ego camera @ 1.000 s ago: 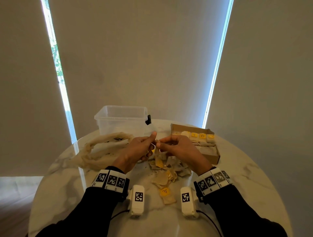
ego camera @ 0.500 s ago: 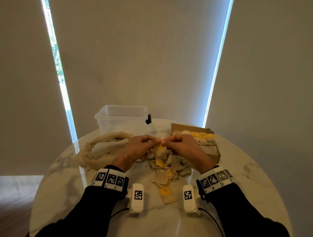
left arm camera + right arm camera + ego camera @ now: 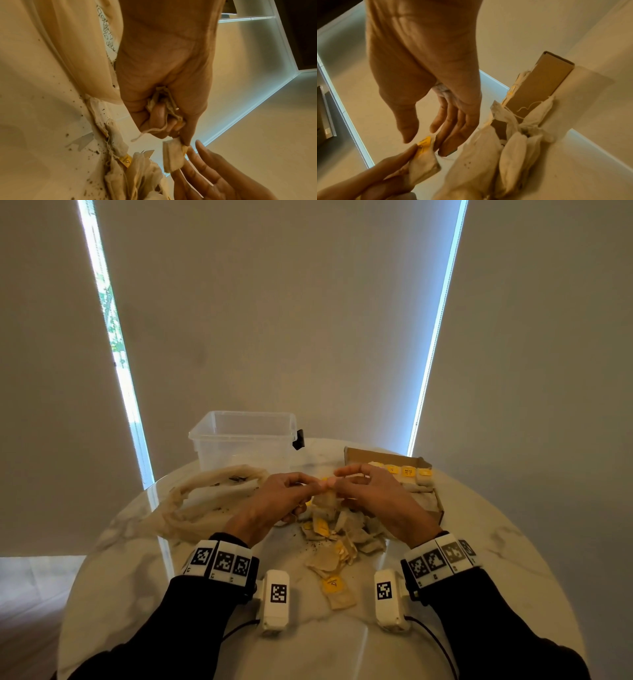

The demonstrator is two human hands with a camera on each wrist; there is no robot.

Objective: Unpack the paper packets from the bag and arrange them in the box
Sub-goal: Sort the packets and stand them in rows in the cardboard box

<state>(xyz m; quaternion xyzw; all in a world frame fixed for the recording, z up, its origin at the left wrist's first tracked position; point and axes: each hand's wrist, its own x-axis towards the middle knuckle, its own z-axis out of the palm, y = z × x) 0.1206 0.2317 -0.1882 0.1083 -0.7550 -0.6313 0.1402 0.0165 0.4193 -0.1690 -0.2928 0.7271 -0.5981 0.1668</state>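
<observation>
I have one paper packet pinched at its top corner in my left hand, just above the pile of packets at the centre of the table. My right hand is slack, fingers straight, tips touching or almost touching the packet's yellow tag; it grips nothing.

The risk I see is in the handover. The pinch is on a corner only, so if my right hand closes late or catches the tag alone, the packet could drop back into the pile, or the string could snag its neighbours and drag them along. Dark specks on the table suggest the paper leaks, so a hard tug may tear it.

The head view gives me the layout: the limp bag at middle left, the cardboard box at middle right with a row of packets standing along its far wall. It hides the grip. The left wrist view shows what may be string and a second packet bunched in my left palm, though it is blurred. The right wrist view shows packets heaped against the box's near side.
</observation>
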